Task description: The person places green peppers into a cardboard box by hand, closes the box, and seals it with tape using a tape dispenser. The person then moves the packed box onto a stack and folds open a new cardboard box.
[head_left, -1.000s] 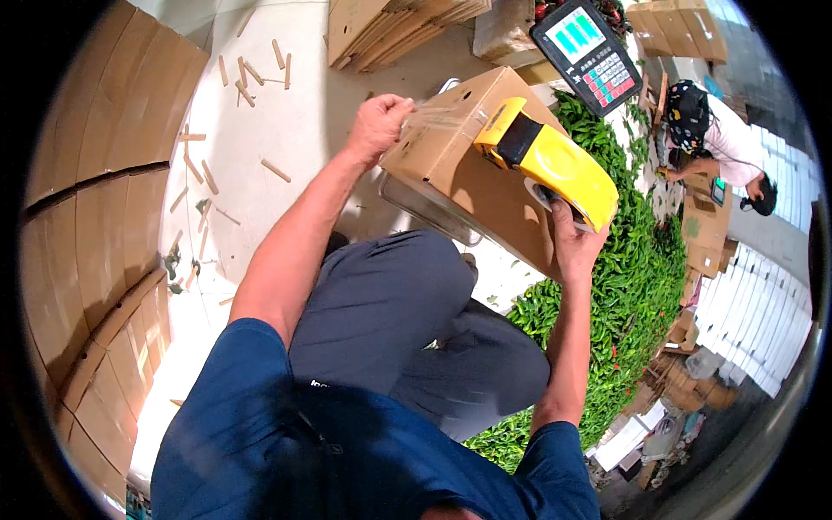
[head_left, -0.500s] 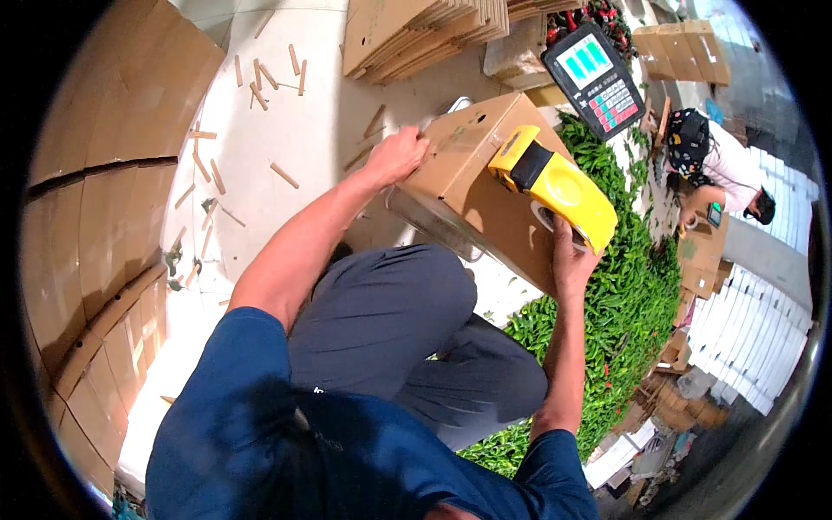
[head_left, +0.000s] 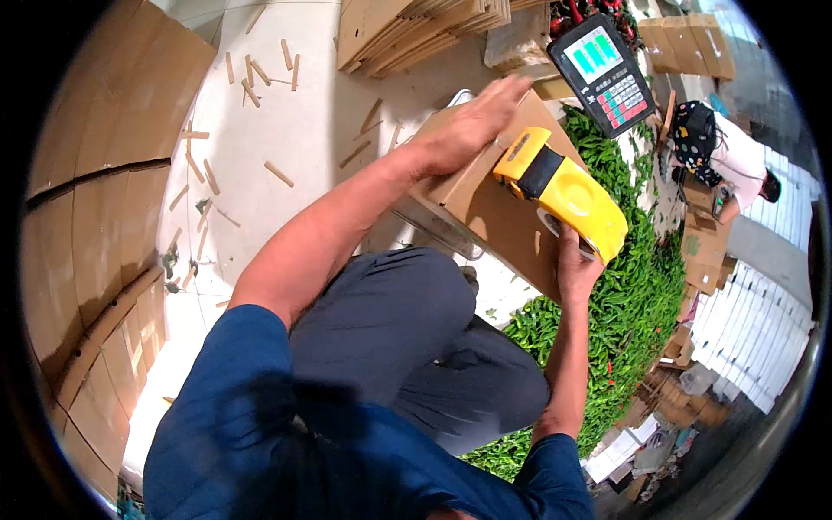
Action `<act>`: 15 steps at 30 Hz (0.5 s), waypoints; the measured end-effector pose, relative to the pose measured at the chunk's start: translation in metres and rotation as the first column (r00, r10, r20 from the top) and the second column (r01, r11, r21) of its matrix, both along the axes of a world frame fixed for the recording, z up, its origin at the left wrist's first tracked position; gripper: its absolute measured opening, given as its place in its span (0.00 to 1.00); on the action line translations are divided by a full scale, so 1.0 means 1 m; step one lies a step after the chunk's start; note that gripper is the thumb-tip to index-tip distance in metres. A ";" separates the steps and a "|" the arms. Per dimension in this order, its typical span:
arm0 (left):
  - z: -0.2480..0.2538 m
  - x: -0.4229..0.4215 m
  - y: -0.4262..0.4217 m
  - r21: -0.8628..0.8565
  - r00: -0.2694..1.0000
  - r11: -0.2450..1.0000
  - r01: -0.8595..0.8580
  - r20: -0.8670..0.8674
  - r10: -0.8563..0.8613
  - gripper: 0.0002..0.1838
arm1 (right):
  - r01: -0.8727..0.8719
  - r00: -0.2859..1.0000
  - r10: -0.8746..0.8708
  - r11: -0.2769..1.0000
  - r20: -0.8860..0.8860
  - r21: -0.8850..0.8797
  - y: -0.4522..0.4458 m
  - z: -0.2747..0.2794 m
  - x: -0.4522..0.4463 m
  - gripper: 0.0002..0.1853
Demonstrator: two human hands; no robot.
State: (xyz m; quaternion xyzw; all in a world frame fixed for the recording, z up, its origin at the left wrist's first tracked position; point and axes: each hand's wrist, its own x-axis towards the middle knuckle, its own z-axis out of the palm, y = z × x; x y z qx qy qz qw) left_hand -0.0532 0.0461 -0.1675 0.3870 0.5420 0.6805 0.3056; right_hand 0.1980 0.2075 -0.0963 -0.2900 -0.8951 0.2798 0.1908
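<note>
A closed brown cardboard box (head_left: 498,212) rests tilted on a metal-edged scale platform (head_left: 438,232) in front of my knees. My left hand (head_left: 472,128) lies flat over the box's far left side, fingers stretched toward its upper corner and slightly blurred. In my right hand (head_left: 579,267) is a yellow tape dispenser (head_left: 568,192) with a black band, held by its lower end against the top of the box. Beyond the box stands the scale's display unit (head_left: 601,74), with a lit screen and keypad.
Green chilli peppers (head_left: 624,303) are heaped along the right. Flattened cardboard (head_left: 416,35) is stacked at the top. Large cartons (head_left: 104,113) line the left, with wooden sticks (head_left: 279,173) scattered on the floor. Another person (head_left: 732,160) bends over boxes at the far right.
My left hand has moved from the box's left edge up and right across its side, its fingers now stretched out. The dispenser has shifted slightly down and right with my right hand.
</note>
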 end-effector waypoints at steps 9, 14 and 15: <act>-0.262 0.009 -0.046 -0.750 0.956 0.616 -0.242 -0.076 0.283 0.43 | 0.034 0.997 -0.031 0.999 0.073 -0.042 -0.002 0.009 -0.003 0.22; 0.006 -0.023 -0.057 -0.037 0.991 0.998 -0.041 0.126 0.046 0.50 | -0.022 1.000 0.023 0.999 0.019 -0.027 -0.001 0.009 -0.003 0.26; 0.030 -0.026 -0.055 0.005 0.979 0.999 0.044 -0.198 -0.042 0.54 | 0.012 1.000 -0.011 0.997 0.008 -0.072 0.001 0.005 -0.002 0.27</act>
